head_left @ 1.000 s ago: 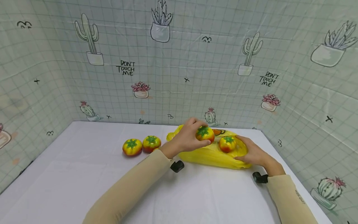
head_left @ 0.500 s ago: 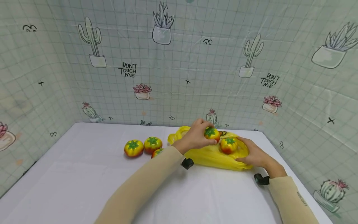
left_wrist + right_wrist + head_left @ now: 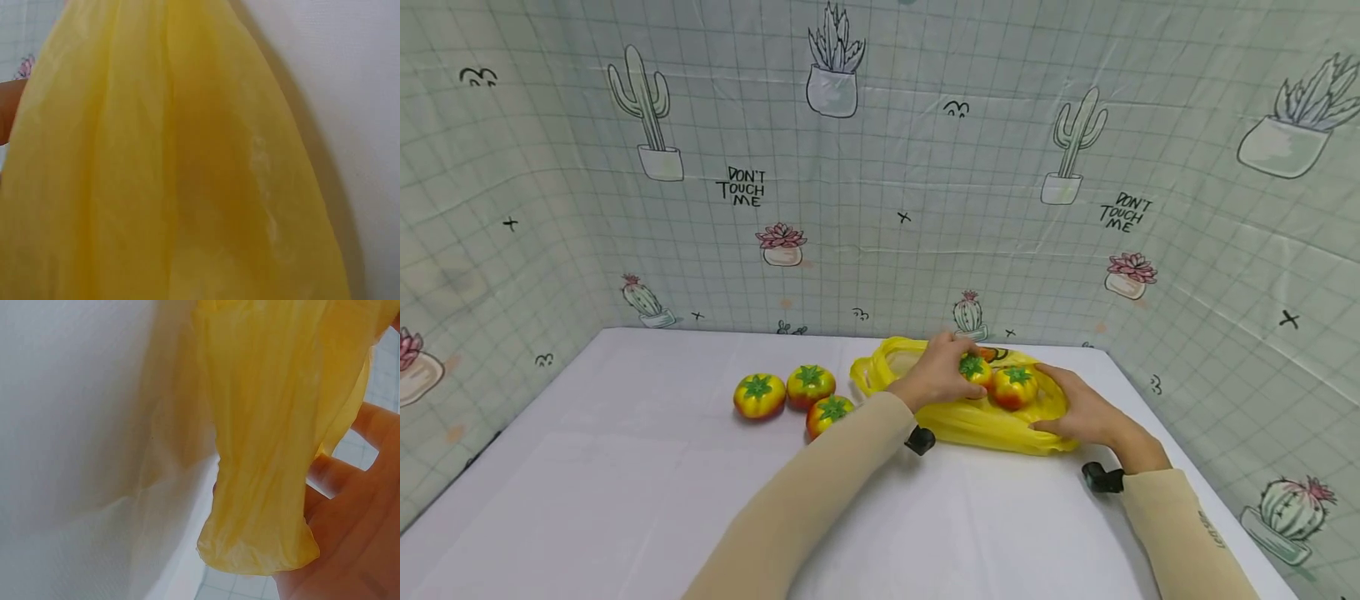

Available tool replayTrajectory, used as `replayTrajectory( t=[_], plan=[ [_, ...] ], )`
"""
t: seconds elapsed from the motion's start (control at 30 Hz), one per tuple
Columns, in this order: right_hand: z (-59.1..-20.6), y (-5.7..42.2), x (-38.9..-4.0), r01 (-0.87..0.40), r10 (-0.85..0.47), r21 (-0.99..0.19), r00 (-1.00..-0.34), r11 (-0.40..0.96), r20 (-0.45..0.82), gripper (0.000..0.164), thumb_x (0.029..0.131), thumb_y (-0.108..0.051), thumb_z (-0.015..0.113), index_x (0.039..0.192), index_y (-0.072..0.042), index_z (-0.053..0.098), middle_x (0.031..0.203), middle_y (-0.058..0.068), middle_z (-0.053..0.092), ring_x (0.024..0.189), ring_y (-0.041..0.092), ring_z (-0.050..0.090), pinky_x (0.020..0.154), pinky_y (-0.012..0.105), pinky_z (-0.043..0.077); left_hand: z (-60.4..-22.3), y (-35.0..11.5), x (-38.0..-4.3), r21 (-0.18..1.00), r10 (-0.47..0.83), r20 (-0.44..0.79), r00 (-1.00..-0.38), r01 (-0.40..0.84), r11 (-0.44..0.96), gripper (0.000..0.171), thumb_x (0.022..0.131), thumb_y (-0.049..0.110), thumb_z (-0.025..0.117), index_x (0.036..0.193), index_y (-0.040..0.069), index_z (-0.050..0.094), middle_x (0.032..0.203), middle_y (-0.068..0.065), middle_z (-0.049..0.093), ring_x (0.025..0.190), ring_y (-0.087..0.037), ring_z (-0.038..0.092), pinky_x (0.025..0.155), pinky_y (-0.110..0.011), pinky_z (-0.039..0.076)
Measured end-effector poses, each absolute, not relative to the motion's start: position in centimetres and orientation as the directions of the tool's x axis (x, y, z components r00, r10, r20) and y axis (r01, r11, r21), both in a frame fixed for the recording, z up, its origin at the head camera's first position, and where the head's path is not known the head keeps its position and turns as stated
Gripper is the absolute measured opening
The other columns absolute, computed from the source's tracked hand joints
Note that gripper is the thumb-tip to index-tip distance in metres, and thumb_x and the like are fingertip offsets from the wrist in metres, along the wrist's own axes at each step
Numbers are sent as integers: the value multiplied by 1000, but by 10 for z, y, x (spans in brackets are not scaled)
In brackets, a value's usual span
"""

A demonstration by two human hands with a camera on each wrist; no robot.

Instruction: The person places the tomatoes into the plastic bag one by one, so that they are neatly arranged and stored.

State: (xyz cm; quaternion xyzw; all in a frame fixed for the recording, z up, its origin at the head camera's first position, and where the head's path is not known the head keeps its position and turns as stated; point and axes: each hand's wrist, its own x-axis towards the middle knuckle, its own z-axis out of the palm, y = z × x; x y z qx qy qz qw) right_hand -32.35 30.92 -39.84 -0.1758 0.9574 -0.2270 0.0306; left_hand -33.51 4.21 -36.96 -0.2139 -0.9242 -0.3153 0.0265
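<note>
My left hand (image 3: 936, 371) holds a yellow-red tomato (image 3: 973, 369) with a green leafy top, low over the yellow plastic bag (image 3: 958, 421). Another tomato (image 3: 1013, 388) sits in the bag's opening, right beside the held one. At the bag's right end, my right hand (image 3: 1078, 408) has its thumb and fingers spread around the edge and grips the plastic. Bag folds (image 3: 169, 156) fill most of the left wrist view and hide nearly all of that hand. In the right wrist view, a bag corner (image 3: 259, 506) hangs over the palm, with fingers behind it.
To the left of the bag, three more tomatoes stand close together: one at far left (image 3: 759, 397), one behind (image 3: 810, 387), and one (image 3: 830, 414) partly covered by the left sleeve. A white cloth (image 3: 625, 467) covers the table. Patterned sheets (image 3: 880, 167) wall it in.
My left hand has carried its tomato rightward and down, up against the one in the bag. The third loose tomato came into view from behind the left arm. My right hand stays put.
</note>
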Motion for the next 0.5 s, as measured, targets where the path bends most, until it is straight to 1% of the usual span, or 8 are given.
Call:
replayTrajectory(
  t=[0.1,0.3,0.4,0.5],
  plan=[
    [-398,310,-325,-333,-360,-449,-933,829,27,102,72,-40,80,150,-7,24,149,26,23,132,48,24,101,69,21,-373,46,-337,555,372,194,-908,414,721,54,75,38,81,122,22,60,109,2,42,103,-15,39,89,-28,44],
    [-398,311,-326,-341,-370,-453,-929,824,28,103,71,-41,80,150,-7,24,148,25,25,132,48,25,101,69,21,-377,49,-338,552,356,208,-911,410,726,57,74,38,82,124,20,60,102,3,38,99,-14,37,82,-25,41],
    [-399,311,-326,-344,-373,-456,-927,821,29,103,71,-41,81,150,-8,24,148,25,24,133,47,25,101,69,21,-379,50,-338,542,354,212,-911,411,733,58,75,39,81,125,20,61,104,3,38,100,-14,36,82,-25,40],
    [-399,311,-325,-348,-376,-459,-926,817,32,102,71,-41,81,150,-8,24,149,25,24,133,47,24,102,69,21,-381,50,-337,525,357,212,-910,414,743,59,75,40,80,127,19,61,109,2,40,102,-15,37,86,-26,41]
  ],
)
